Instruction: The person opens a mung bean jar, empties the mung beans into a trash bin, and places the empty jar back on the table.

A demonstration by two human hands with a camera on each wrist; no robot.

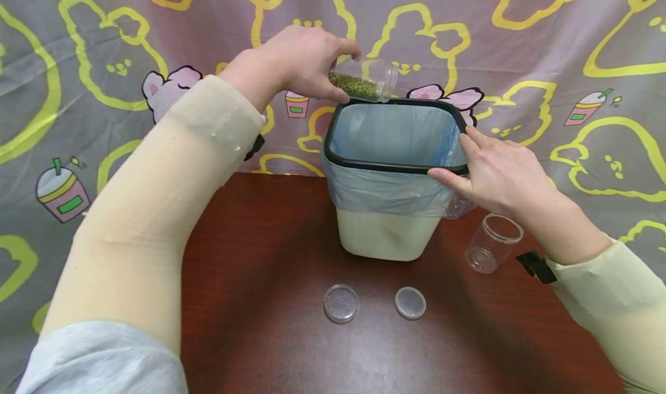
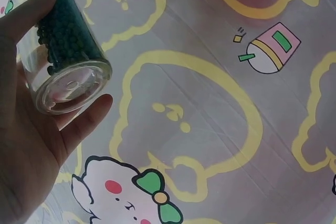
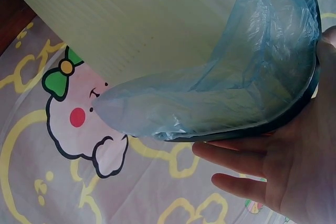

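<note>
My left hand (image 1: 307, 64) grips a clear plastic jar (image 1: 387, 81), tipped on its side, with its mouth end above the left back rim of the trash can (image 1: 387, 238). Small green beans, apparently mung beans (image 1: 356, 86), lie along the jar's lower side. In the left wrist view, the jar's base (image 2: 73, 87) faces the camera between thumb and fingers. A light blue bag (image 1: 390, 189) lines the can and folds out over its black rim (image 1: 395, 167). My right hand (image 1: 502, 171) rests at the rim's right front corner, its fingers extended outside the bag (image 3: 210, 106).
A second clear jar (image 1: 494, 244) stands without a lid right of the can, under my right wrist. Two round clear lids, a left lid (image 1: 341, 303) and a right lid (image 1: 410, 303), lie on the dark wooden table (image 1: 250, 324). A cartoon-print cloth (image 1: 119, 47) hangs behind.
</note>
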